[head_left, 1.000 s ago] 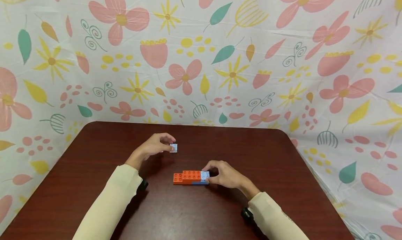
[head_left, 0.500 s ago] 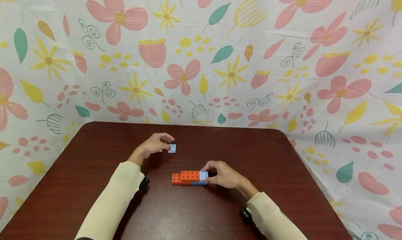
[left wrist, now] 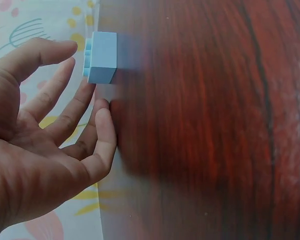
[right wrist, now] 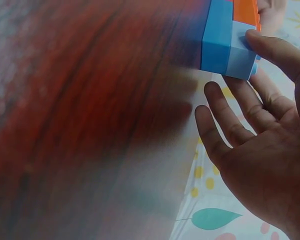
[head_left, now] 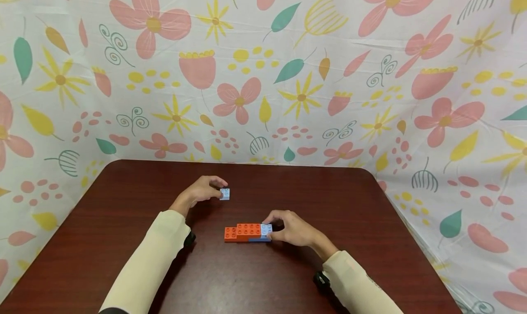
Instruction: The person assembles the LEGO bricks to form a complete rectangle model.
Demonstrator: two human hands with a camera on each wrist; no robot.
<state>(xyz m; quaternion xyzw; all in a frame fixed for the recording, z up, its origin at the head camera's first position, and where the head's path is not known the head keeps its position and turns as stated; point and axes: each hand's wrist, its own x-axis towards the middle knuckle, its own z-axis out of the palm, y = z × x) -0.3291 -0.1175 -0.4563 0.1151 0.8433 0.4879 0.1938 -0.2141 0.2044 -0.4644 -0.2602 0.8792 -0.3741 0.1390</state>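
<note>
A small light blue toy building brick [head_left: 224, 194] stands studs up on the table. Beside its left side is my left hand [head_left: 201, 189], fingers loosely bent. In the left wrist view a small gap shows between the thumb and this brick [left wrist: 103, 56]. Nearer the front lies a two-layer row of bricks: an orange brick [head_left: 248, 229] and a light blue end brick [head_left: 266, 229] on top, orange and darker blue [right wrist: 218, 37] below. My right hand [head_left: 294, 229] pinches the light blue end brick [right wrist: 241, 50] between thumb and a finger partly hidden behind it; the other fingers are spread.
The dark reddish-brown table [head_left: 329, 195] has rounded far corners. A flower-printed cloth [head_left: 263, 76] hangs behind it and down both sides. Black wrist straps [head_left: 322, 281] sit at the cuffs of the pale sleeves [head_left: 148, 259].
My left thumb and fingers have eased slightly left off the small light blue brick, which stays on the table. My right hand keeps its pinch on the row. The head view shifted a little.
</note>
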